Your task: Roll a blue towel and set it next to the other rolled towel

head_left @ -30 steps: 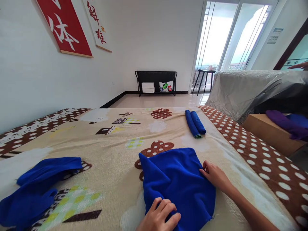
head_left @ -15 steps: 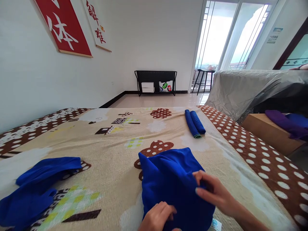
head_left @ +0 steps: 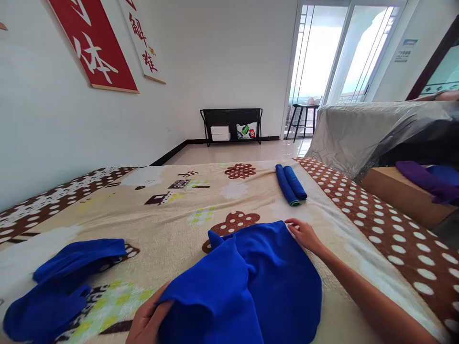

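Observation:
A blue cloth (head_left: 283, 282) lies partly spread on the patterned blanket (head_left: 172, 239) in front of me. My left hand (head_left: 152, 313) grips its near left edge, thumb on top, and holds that part raised in a fold. At the cloth's far right corner, my right hand (head_left: 301, 234) has its fingertips closed on the edge. Two rolled blue cloths (head_left: 291, 185) rest side by side farther back on the right. Another blue cloth (head_left: 60, 286) lies crumpled at the left.
A cardboard box (head_left: 398, 191) with a purple cloth (head_left: 426, 179) on it stands at the right. Behind it is a plastic-covered piece of furniture (head_left: 351, 134), with part of a person's arm (head_left: 439, 96) above. A black rack (head_left: 231, 125) stands against the far wall.
My left hand has moved left and lifted the cloth's near left edge. My right hand has moved forward to the far corner. The cloth is spread wider.

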### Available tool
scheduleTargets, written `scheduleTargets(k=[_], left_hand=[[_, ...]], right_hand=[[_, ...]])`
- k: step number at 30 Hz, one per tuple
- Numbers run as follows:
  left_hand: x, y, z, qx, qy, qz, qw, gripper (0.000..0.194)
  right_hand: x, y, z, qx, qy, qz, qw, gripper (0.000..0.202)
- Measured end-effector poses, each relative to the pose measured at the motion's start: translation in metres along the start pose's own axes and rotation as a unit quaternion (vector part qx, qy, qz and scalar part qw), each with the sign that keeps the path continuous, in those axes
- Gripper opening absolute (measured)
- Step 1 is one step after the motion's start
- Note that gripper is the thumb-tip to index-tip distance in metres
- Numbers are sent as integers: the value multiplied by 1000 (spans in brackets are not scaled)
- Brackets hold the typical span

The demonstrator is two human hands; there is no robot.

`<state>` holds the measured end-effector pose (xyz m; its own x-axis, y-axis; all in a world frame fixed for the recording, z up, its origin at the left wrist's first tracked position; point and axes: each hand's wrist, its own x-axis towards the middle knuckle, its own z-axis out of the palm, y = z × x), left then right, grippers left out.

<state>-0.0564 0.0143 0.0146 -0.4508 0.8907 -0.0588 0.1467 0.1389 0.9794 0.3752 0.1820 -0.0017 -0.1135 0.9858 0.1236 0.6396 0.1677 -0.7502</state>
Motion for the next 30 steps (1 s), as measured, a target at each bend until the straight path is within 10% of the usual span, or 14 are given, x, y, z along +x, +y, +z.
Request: scheduleTargets(k=[5,11,14,20,25,30], left_hand=[[42,-5,-36,287,-29,172,942,46],[40,-32,-21,441,-115,448,769,48],[28,-33,-12,454,-138,474,742,46],[21,-22,-4,334,-151,400,840,23],[22,-2,-22,115,-108,150,976,37],[30,9,-40,26,29,-70,997,62]], right_hand=[[35,26,19,-45,31,10,998,28],[47,32,32,-23,15,9,1000,27],[43,38,22,33,18,19,999,28],[7,50,-33,190,34,50,980,45],[-37,52,-96,291,102,78,948,42],[-81,40,-155,358,192,117,906,40]])
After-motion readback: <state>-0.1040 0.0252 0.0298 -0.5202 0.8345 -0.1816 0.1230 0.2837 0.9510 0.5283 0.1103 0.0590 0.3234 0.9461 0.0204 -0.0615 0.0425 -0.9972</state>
